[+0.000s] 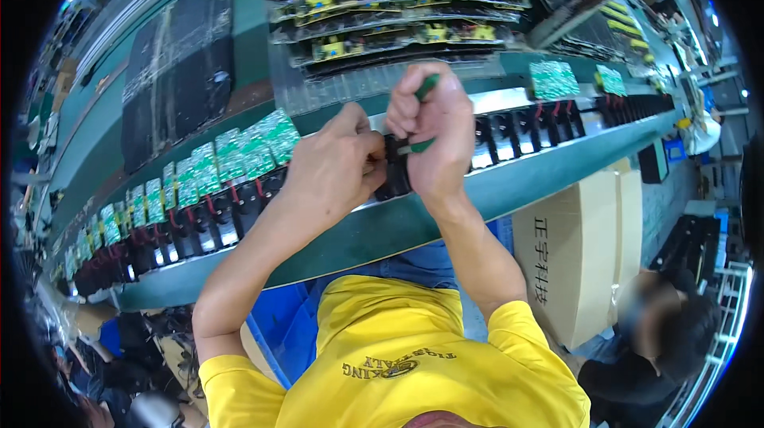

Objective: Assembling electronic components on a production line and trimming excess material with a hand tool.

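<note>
My right hand (434, 129) is closed around a pair of green-handled pliers (422, 145); a short metal part points toward my left hand, and the rest is hidden by the palm and fingers. My left hand (338, 153) is closed in a pinch just beside it. What those fingers hold, if anything, is hidden. Between and below both hands stands a black plastic case (394, 173), one of a long row on the bench line. Green circuit boards (270, 137) with red wires lean over the cases to the left of my left hand.
Behind the row, stacked black trays (398, 46) carry boards with yellow parts. More green boards (554, 79) lie to the right, near a slanted metal post (597, 2). A large cardboard box (585, 253) stands at the bench's near right side; another person (660, 340) is beyond it.
</note>
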{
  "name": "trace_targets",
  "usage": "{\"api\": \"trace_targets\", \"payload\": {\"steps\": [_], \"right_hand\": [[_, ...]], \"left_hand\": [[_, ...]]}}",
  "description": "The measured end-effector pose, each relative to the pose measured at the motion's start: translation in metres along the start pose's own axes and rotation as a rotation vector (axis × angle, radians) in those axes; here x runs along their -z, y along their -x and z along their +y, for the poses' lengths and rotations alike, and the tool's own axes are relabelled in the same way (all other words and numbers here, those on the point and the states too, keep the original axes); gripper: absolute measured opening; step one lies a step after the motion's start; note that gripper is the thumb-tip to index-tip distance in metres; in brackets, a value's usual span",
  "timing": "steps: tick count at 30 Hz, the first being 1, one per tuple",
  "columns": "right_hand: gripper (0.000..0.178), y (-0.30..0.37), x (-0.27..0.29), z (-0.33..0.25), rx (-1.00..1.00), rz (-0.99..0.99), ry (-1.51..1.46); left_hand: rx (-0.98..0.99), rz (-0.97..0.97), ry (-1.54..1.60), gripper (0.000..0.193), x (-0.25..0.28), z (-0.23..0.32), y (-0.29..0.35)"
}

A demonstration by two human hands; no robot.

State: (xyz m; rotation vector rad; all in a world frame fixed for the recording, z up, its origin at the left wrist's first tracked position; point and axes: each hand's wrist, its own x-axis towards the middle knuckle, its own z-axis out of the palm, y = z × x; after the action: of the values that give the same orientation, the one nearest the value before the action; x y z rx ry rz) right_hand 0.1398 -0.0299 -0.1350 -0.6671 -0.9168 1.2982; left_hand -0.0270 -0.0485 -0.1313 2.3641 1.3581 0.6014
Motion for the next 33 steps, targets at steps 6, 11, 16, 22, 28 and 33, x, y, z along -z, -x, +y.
{"api": "trace_targets", "payload": {"steps": [6, 11, 16, 22, 28, 33], "right_hand": [[0.034, -0.013, -0.002, 0.009, -0.082, -0.058, -0.080], [0.024, -0.010, 0.008, 0.019, 0.116, -0.113, 0.103], [0.018, -0.007, -0.006, -0.002, 0.012, -0.027, 0.105], [0.037, 0.068, 0.021, -0.083, 0.515, -0.280, 1.234], [0.022, 0.079, 0.037, -0.053, 0.425, -0.491, 1.715], [0.020, 0.078, 0.036, -0.044, 0.451, -0.477, 1.729]], "left_hand": [[0.025, 0.016, 0.042, 0.006, 0.000, -0.004, -0.001], [0.030, 0.007, 0.095, 0.005, 0.000, 0.000, -0.007], [0.069, -0.058, 0.048, 0.009, 0.003, -0.002, -0.007], [-0.035, -0.325, -0.034, 0.024, 0.030, 0.006, -0.022], [-0.070, -0.519, -0.134, 0.022, 0.061, -0.001, -0.055], [0.029, -0.280, -0.261, 0.027, 0.062, 0.016, -0.079]]}}
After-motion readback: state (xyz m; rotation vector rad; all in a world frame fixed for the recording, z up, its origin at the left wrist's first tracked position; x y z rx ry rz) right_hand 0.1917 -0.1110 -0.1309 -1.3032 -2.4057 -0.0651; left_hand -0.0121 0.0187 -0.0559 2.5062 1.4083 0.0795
